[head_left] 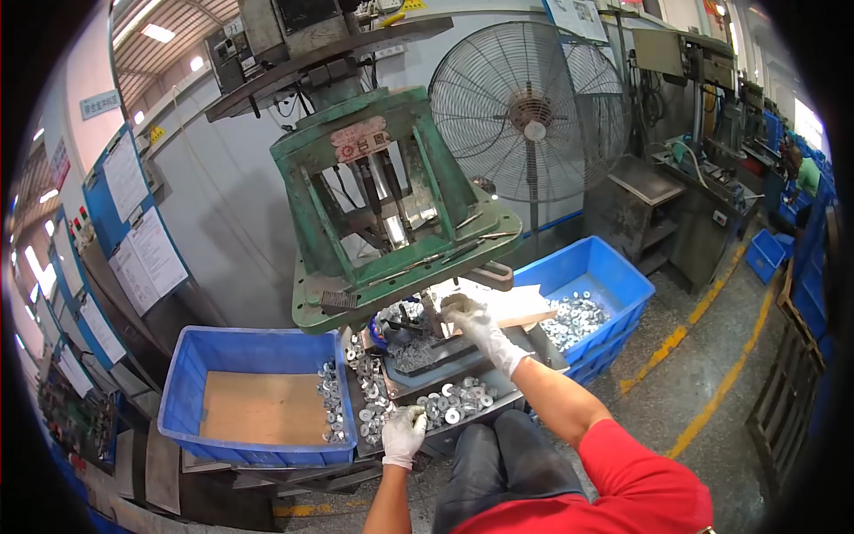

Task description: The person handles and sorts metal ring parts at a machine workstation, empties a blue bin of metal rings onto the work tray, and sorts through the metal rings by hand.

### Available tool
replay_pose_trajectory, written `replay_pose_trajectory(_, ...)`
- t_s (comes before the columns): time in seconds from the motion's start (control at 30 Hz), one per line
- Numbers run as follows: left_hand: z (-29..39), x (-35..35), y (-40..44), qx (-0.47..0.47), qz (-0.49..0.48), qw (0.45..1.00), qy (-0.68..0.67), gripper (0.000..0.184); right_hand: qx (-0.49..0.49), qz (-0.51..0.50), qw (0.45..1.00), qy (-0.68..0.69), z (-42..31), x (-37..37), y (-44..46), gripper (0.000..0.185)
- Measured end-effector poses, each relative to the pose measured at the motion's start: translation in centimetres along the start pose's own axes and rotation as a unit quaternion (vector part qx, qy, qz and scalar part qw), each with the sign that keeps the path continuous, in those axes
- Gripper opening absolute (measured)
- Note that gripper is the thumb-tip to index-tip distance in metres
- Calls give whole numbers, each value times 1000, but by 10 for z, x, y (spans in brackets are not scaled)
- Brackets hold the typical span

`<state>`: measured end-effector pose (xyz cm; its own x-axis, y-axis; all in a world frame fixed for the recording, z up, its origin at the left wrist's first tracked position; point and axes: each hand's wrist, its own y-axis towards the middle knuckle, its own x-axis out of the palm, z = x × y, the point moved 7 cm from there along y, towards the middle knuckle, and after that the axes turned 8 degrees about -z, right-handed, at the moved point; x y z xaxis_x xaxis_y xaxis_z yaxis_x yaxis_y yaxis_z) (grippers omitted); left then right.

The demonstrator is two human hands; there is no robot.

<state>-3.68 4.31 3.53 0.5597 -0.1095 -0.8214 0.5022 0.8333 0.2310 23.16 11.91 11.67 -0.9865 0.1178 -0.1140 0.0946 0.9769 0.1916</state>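
A white glove covers my left hand (404,434), which rests at the near edge of the metal parts (455,402) with its fingers curled; what they hold, if anything, is too small to make out. My right hand (470,317), also gloved, reaches under the green machine (405,240), beside the lit work spot. Its fingers are bent and partly blurred against the bright area, so their grip cannot be told. Small round metal pieces lie in the tray between the two hands.
At the left stands a blue bin (258,454) with a cardboard sheet and metal parts. Another blue bin (623,307) with parts is at the right. Behind are a large fan (534,111) and a metal cabinet (623,209). A person (807,175) is far right.
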Motion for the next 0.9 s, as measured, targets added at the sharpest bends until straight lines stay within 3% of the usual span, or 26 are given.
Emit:
replay_pose_trajectory(0.07,3,-3,-2,-4,8,1000,-17,17,-38,62,997,-21,-17,-3,-12,36)
replay_pose_trajectory(0.17,20,-40,-15,38,158,984,-75,15,-66,63,996,-15,-18,0,-12,36)
replay_pose_trajectory(0.23,21,-68,-27,30,219,972,84,17,-55,42,995,-70,-16,0,-11,37)
replay_pose_trajectory(0.4,-9,-80,-34,-63,112,954,270,30,-68,17,989,-131,-10,0,2,34)
replay_pose_trajectory(0.5,-13,-60,-30,-111,72,947,294,37,46,29,994,-97,-7,-1,15,37)
replay_pose_trajectory(0.57,-14,-53,-24,-106,74,961,245,40,-4,27,995,-101,3,0,37,44)
replay_pose_trajectory(0.6,-15,-51,-22,-89,89,968,216,40,1,8,972,-236,2,-3,44,52)
replay_pose_trajectory(0.67,-17,-49,-21,-91,90,977,169,41,4,30,977,-210,3,-7,45,59)
replay_pose_trajectory(0.7,-19,-45,-21,-107,77,980,150,41,89,26,970,-226,-12,-10,32,53)
replay_pose_trajectory(0.83,-30,-41,-26,-43,115,989,77,36,-35,101,987,-119,-29,-21,0,39)
replay_pose_trajectory(0.87,-35,-39,-27,-45,116,991,59,35,56,33,995,-77,-25,-19,-18,35)
replay_pose_trajectory(0.9,-39,-38,-27,-48,120,991,40,33,73,-68,987,-128,-17,-13,-27,32)
